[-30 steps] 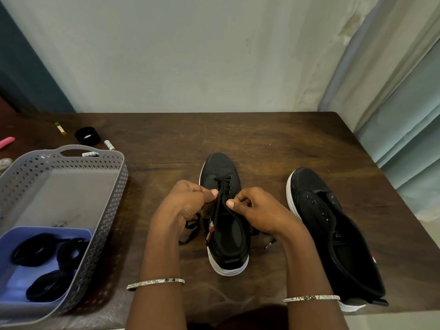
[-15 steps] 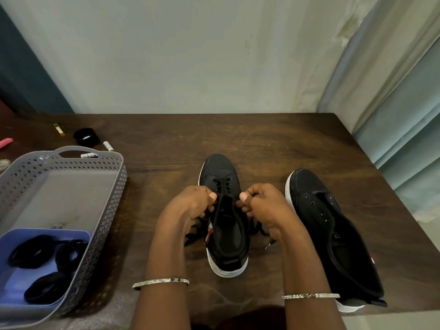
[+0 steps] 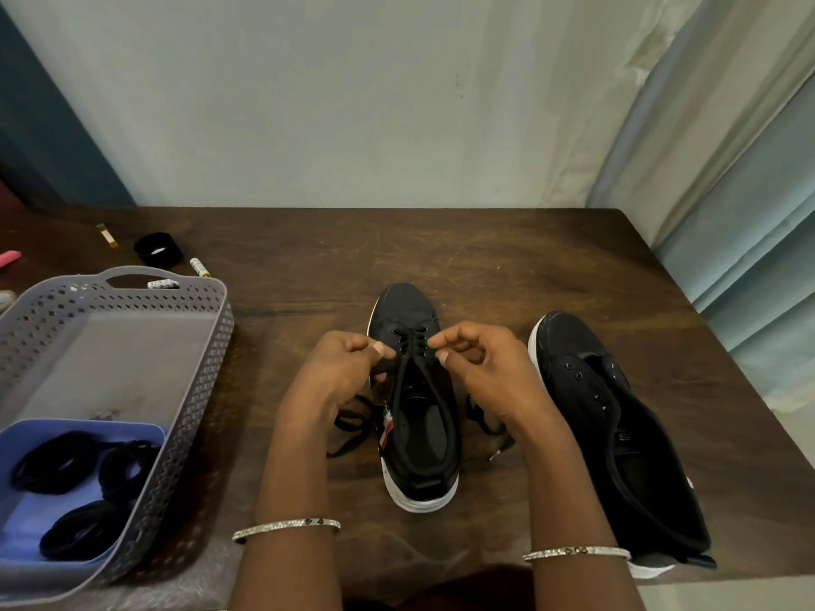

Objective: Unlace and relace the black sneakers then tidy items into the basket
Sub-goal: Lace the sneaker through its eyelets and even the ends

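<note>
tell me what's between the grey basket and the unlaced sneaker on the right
Head view: the part-laced sneaker, with the left hand and right hand pinching its lace.

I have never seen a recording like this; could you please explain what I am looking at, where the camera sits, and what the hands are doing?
There is no machine here: a person works with bare hands. The single picture comes from a wide-angle camera worn on the head, looking forward and down.

The left hand and right hand each pinch the black lace of the middle sneaker. It is laced only near the toe, and loose lace lies on either side of it. A second sneaker lies to the right with empty eyelets. Both rest on a dark wooden table.

At the left stands a grey perforated basket. It holds a blue tray of coiled black items, too dark to identify. A black round object and a few small bits lie behind the basket.
</note>
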Demonstrator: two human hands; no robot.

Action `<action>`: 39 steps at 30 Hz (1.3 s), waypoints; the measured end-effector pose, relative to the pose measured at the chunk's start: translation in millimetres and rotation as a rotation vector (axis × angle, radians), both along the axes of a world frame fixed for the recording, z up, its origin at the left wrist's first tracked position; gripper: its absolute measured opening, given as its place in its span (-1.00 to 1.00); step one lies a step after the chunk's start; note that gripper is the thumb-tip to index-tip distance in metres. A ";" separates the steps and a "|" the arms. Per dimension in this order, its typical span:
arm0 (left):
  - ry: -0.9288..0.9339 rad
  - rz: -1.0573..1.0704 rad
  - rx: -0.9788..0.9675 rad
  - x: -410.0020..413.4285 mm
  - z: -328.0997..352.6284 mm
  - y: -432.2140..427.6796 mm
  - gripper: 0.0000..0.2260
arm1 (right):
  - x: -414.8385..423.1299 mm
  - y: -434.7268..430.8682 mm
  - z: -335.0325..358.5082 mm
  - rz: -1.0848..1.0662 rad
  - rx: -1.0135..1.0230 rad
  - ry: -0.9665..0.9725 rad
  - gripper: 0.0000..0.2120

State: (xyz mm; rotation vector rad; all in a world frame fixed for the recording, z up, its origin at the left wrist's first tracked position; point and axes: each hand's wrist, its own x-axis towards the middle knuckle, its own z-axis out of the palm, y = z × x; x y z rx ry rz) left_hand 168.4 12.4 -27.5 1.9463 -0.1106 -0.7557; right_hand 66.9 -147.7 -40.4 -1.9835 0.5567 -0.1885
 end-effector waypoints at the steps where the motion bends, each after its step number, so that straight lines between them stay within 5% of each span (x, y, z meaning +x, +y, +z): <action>1: -0.039 -0.017 -0.002 0.7 -2.1 0.2 -0.83 | 1.4 1.8 -0.5 0.001 -0.061 -0.010 -0.85; 15: -0.460 -0.196 0.143 4.3 -1.3 3.7 -0.82 | 7.5 9.0 1.4 0.074 -0.383 0.064 -0.94; 31: -0.593 -0.306 0.242 4.5 -6.3 -4.8 -0.79 | 10.3 24.1 16.6 0.141 -0.632 0.127 -0.95; 39: -0.522 -0.292 0.133 3.2 -2.3 -1.0 -0.85 | 9.0 24.1 18.9 0.138 -0.642 0.171 -0.94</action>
